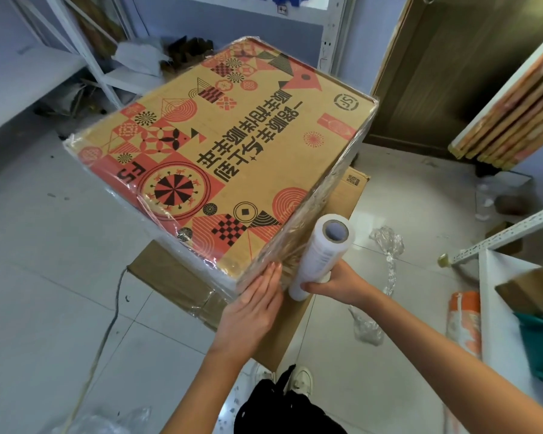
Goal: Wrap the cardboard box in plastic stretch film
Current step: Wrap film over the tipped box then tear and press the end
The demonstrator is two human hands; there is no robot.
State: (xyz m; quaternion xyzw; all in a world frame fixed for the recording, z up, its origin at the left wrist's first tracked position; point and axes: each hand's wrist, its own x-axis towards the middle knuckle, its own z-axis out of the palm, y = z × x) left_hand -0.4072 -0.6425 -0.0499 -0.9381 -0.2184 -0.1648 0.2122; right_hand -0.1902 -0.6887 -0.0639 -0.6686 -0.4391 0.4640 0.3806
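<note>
Fingers of the left hand (254,303) lie flat on the cardboard box (226,151); the right hand (337,283) grips the film roll (322,252), standing upright.

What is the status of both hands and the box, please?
Left hand flat on box corner. Right hand grips film roll. Cardboard box already filmed. Nothing blocking.
</note>
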